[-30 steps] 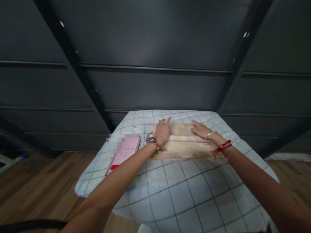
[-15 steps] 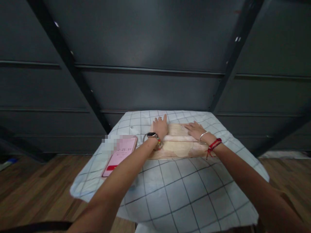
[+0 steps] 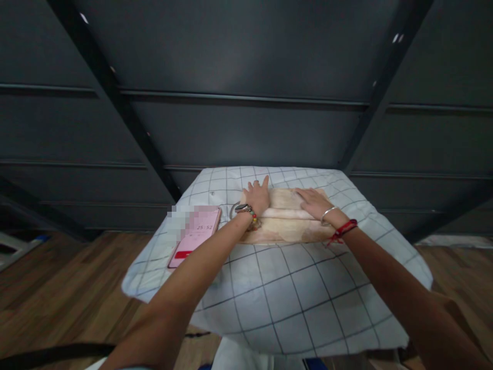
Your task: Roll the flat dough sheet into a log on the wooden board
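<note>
A beige folded cloth point(image 3: 285, 229) lies across the far half of the table, with a paler raised fold along its middle. On its left end rests my left hand point(image 3: 257, 198), palm down with the fingers apart. My right hand point(image 3: 313, 203) lies on the far right part of the cloth, its fingers stretched out to the left. Neither hand grips anything. A watch and beads circle the left wrist; a bangle and red strings are on the right one. The cloth's ends are partly hidden under both hands and wrists.
A pink-screened phone point(image 3: 200, 231) showing a timer lies left of the cloth. The table bears a white checked tablecloth point(image 3: 292, 293). Behind it stands a dark panelled wall point(image 3: 239, 133). Wooden flooring point(image 3: 77, 272) shows on both sides.
The camera view has shifted slightly, so the table appears a bit higher. Both hands stay on the cloth; the right hand's fingers lie closer together. The timer has advanced.
</note>
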`<state>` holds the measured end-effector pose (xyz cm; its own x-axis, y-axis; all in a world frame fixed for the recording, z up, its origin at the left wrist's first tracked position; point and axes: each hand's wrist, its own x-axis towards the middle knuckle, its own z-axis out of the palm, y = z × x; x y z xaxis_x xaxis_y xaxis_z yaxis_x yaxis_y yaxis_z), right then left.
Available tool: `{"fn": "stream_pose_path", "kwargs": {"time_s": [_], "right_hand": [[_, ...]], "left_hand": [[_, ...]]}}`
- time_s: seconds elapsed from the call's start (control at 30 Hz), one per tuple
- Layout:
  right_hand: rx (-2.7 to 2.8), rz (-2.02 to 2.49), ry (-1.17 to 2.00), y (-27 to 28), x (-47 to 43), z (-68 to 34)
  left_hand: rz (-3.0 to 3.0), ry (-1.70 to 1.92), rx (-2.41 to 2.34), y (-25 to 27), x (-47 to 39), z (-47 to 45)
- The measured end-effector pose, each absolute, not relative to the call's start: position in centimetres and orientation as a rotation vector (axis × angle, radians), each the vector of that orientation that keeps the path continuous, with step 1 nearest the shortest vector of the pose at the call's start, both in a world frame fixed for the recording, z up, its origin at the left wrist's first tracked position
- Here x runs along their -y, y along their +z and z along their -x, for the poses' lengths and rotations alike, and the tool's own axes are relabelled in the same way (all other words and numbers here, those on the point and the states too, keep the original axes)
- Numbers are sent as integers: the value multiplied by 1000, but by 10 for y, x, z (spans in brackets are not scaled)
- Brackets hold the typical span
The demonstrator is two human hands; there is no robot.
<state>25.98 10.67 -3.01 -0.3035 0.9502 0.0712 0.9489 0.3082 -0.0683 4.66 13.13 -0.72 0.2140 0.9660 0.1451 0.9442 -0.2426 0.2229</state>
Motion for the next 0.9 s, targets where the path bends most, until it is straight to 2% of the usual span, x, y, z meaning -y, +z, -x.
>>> {"fn": "stream_pose_path", "kwargs": {"time_s": [0.37, 0.73, 0.9], "right_hand": [[2420, 1837, 15, -30, -105, -259], [2381, 1880, -282, -32, -55, -248], [2362, 1859, -283, -31, -51, -247]], "left_hand": [[-2376, 449, -1900, -4, -123, -46], [-2534, 660, -1765, -13, -93, -36], [-2575, 679, -1710, -16, -90, -35]]}}
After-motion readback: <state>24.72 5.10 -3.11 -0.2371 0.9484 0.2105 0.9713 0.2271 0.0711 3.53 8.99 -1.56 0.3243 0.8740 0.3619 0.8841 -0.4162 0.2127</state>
